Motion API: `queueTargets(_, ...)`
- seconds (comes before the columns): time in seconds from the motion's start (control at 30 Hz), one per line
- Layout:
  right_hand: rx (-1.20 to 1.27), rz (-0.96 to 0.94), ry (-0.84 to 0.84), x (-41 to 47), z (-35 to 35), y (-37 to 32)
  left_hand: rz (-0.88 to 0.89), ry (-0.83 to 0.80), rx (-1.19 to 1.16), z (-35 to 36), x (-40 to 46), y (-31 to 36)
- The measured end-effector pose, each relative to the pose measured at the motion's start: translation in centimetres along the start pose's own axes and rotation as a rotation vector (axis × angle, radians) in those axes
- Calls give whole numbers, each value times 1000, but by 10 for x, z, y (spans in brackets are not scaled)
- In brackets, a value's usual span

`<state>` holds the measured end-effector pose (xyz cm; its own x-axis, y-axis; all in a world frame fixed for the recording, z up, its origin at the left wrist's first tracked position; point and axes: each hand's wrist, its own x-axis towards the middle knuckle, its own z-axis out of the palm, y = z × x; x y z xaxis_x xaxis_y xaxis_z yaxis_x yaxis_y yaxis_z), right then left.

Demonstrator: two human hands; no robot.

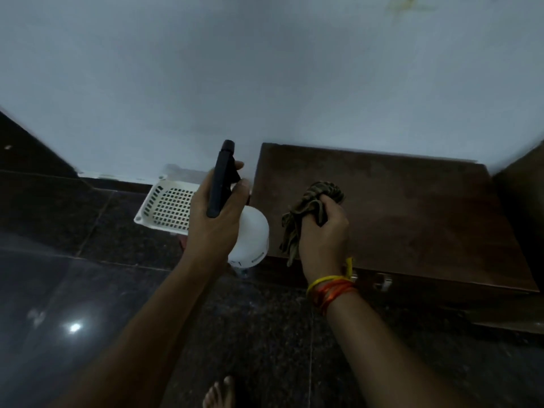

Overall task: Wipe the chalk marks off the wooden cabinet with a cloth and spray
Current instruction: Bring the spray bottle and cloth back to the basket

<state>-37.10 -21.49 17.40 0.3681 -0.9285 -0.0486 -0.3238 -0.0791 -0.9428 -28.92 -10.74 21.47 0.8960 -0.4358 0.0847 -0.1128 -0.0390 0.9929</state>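
Note:
A low dark wooden cabinet stands against the pale wall, its flat top seen from above. No chalk marks show clearly on it in this dim light. My left hand grips a white spray bottle by its black trigger head, held just left of the cabinet's edge. My right hand holds a bunched olive-brown cloth over the cabinet's front left part. Orange and yellow threads circle my right wrist.
A white perforated plastic basket sits on the dark speckled floor by the wall, left of the cabinet. Metal handles show on the cabinet's front. My bare toes are at the bottom edge. Another dark piece of furniture borders the right.

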Motion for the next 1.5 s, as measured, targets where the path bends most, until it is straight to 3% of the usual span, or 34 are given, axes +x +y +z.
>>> queueTargets(0.3,-45,80,-51,-8,159,-22,-33,-20,32,-113,103,-55)
queueTargets(0.57,-212,134,-131,5,261,8,-93,0,-37,-162,180,-127)
queueTargets(0.9,-333,152,-212,30,322,62,-167,5,-86,-179,217,-217)
queueTargets(1.17,-404,145,-267,37,337,85,-187,-49,-95,-179,219,-252)
queueTargets(1.5,-566,187,-559,37,349,110,-131,-91,-17,-171,219,-262)
